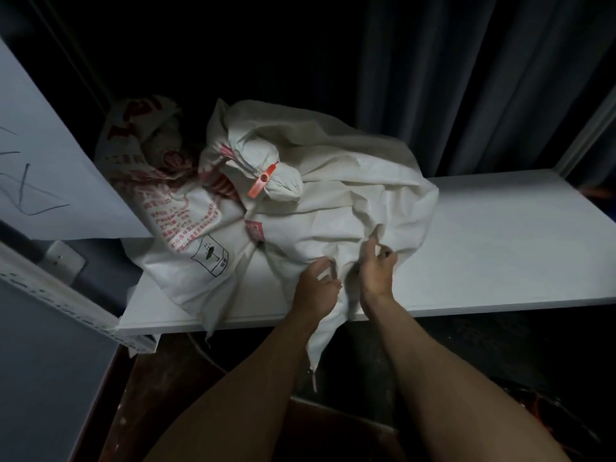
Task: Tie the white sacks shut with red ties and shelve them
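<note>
A crumpled white sack lies on the white shelf board, its near corner hanging over the front edge. A red tie cinches its bunched neck at the upper left. My left hand is closed on a fold of the sack's near edge. Just beside it, my right hand pinches the same cloth, thumb raised. A second white sack with red print lies under and left of it. A third printed sack sits behind, in shadow.
A white panel with pen marks leans at the left above a perforated metal upright. Dark curtains hang behind the shelf. Below the shelf lies a dark brown floor.
</note>
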